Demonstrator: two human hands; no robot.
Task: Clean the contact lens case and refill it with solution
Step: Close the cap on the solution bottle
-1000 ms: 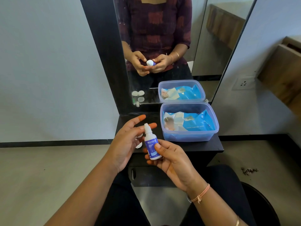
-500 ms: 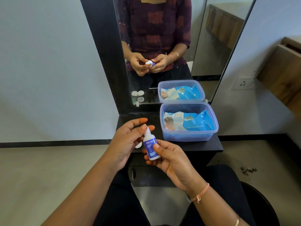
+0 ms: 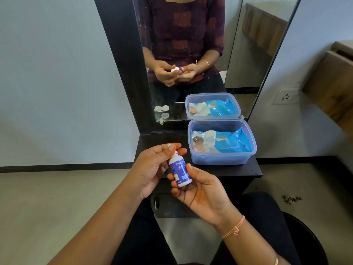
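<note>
Here, over the person's lap, the left hand point(image 3: 152, 169) has its thumb and fingertips pinched together on the white cap at the top of the solution bottle point(image 3: 179, 172). The small white bottle with its blue label stands nearly upright, leaning a little to the left at the top. Its lower half sits clamped in the right hand point(image 3: 200, 190), thumb on the label and fingers curled beneath the base; a thin thread bracelet point(image 3: 234, 226) circles that wrist. Behind the hands is a black vanity shelf point(image 3: 248, 170), and the contact lens case shows only as a pale reflection point(image 3: 162, 109) low in the mirror point(image 3: 191, 44), the case itself hidden behind the left hand. Further right on the shelf stands a clear plastic tub point(image 3: 222, 158) holding a blue pack of wet wipes point(image 3: 229, 143).
</note>
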